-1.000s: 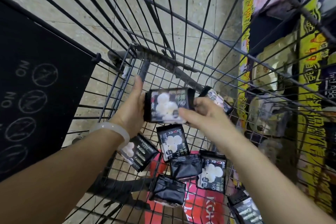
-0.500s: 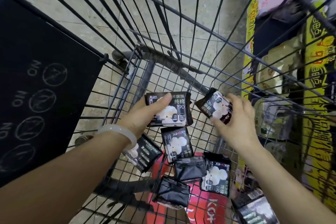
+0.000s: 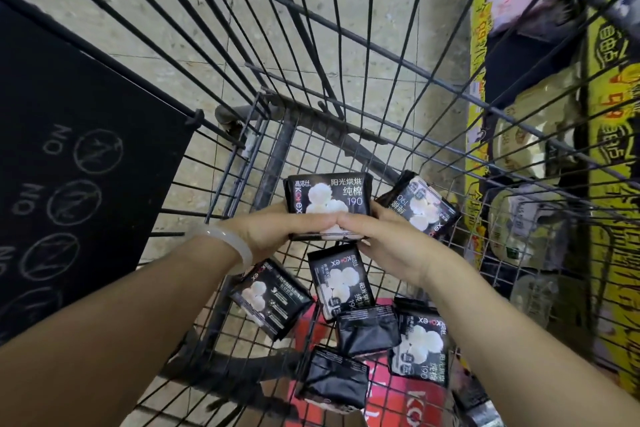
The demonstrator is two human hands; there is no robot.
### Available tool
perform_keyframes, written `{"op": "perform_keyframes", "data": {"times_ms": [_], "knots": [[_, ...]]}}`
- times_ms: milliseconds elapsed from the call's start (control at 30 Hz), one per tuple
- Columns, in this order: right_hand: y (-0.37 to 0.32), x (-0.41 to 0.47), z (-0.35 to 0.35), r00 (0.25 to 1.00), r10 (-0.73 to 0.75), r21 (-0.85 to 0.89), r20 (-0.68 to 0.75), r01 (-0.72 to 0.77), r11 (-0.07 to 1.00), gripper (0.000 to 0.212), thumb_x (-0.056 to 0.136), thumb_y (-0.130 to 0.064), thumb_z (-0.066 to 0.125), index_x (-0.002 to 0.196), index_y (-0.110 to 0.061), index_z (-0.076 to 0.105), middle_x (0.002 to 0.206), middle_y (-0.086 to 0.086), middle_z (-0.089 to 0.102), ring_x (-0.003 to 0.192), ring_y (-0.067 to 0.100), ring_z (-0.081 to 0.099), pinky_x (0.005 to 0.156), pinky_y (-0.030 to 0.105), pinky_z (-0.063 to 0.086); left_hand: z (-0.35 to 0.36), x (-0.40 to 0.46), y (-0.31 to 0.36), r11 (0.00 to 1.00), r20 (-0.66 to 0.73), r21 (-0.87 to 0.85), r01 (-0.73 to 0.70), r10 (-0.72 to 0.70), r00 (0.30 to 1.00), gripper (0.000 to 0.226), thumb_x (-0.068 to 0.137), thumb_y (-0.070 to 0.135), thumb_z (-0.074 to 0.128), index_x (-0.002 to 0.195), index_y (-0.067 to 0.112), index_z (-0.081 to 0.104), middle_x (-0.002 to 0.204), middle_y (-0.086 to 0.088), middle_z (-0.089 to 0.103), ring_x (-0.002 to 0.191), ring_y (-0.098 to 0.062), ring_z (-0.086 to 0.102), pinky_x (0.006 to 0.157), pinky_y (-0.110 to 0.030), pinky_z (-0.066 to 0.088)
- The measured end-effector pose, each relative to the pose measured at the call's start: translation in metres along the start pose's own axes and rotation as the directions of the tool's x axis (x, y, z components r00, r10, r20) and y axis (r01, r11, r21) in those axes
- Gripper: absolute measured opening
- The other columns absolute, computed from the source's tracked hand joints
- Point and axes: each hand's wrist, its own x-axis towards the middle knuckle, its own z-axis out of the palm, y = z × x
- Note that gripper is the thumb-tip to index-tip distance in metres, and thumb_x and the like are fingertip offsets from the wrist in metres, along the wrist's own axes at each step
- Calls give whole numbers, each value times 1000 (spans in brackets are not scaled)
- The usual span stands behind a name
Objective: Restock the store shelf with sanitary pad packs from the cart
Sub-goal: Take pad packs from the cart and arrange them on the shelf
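Observation:
Inside the wire cart (image 3: 346,55) I hold one black sanitary pad pack (image 3: 329,199) with white cotton balls printed on it, its front facing me. My left hand (image 3: 273,236) grips its lower left edge and my right hand (image 3: 381,243) grips its lower right edge, thumbs meeting on the front. A second pack (image 3: 424,210) sits tilted just beyond my right hand; whether the fingers touch it is hidden. Several more packs lie on the cart floor, among them one (image 3: 341,282) right below my hands and another (image 3: 420,347) nearer me.
A red carton (image 3: 398,399) lies under the loose packs. A black flap with chalk marks (image 3: 69,166) covers the cart's left side. Store shelves with yellow price strips (image 3: 609,184) and packaged goods stand beyond the cart's right wall.
My right hand reached out to the tilted pack on the right, then came back onto the pack held by my left hand. That pack now faces me squarely.

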Motion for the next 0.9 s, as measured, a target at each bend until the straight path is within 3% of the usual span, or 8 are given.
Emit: {"op": "perform_keyframes", "data": {"times_ms": [100, 300, 400, 500, 633, 700, 767, 900], "knots": [[-1, -4, -2, 999, -33, 58, -32, 35, 998, 46, 70, -11, 75, 108, -23, 53, 100, -4, 70, 94, 7, 64, 84, 22, 47, 6, -5, 3, 1000, 9, -1, -14, 14, 1000, 91, 49, 56, 83, 130, 27, 54, 126, 11, 64, 122, -9, 54, 115, -41, 28], [-25, -44, 0, 992, -128, -21, 20, 128, 992, 71, 57, -23, 77, 122, -19, 50, 107, -6, 72, 105, 11, 64, 94, 28, 44, 21, -43, 32, 996, -10, 33, -77, 77, 997, 87, 48, 47, 81, 128, 29, 51, 122, 12, 66, 120, -10, 56, 111, -37, 32], [-45, -78, 6, 982, -188, -67, -6, 187, 980, 68, 55, -21, 76, 119, -22, 51, 103, -9, 72, 104, 11, 63, 97, 29, 42, 37, -69, 57, 992, 8, 57, -115, 115, 993, 71, 60, 38, 78, 125, 27, 53, 119, 11, 68, 116, -8, 59, 110, -35, 35], [-63, -117, 13, 962, -270, -125, -51, 262, 957, 77, 52, -26, 77, 124, -20, 50, 110, -6, 70, 109, 13, 61, 101, 33, 39, 56, -99, 86, 978, 36, 103, -180, 177, 984, 46, 71, 26, 76, 112, 30, 55, 98, 22, 72, 95, 7, 65, 88, -14, 48], [-85, -176, 33, 922, -365, -159, -131, 344, 925, 82, 50, -31, 78, 126, -20, 50, 116, -3, 68, 113, 16, 59, 108, 39, 37, 78, -143, 122, 947, 98, 154, -282, 270, 958, 47, 71, 24, 71, 115, 19, 57, 86, 15, 75, 76, 3, 69, 67, -13, 50], [-94, -208, 50, 896, -408, -174, -174, 379, 909, 75, 50, -30, 77, 120, -23, 52, 114, -3, 68, 111, 17, 61, 104, 38, 39, 89, -168, 136, 932, 136, 157, -328, 308, 941, 44, 77, 18, 69, 118, 13, 55, 79, 10, 75, 67, 2, 68, 60, -11, 51], [-102, -243, 68, 862, -465, -181, -204, 433, 883, 65, 53, -26, 76, 114, -24, 54, 110, -3, 69, 105, 16, 63, 93, 32, 43, 100, -195, 152, 900, 177, 202, -386, 354, 918, 38, 78, 16, 66, 115, 13, 57, 84, 9, 75, 76, -1, 70, 64, -11, 51], [-114, -319, 96, 767, -574, -171, -288, 548, 819, 69, 61, -17, 77, 125, -16, 51, 115, 4, 68, 101, 17, 66, 82, 30, 51, 132, -246, 183, 820, 282, 271, -504, 434, 856, 47, 74, 24, 58, 118, 6, 58, 91, 2, 74, 83, -10, 70, 71, -19, 54]]}}
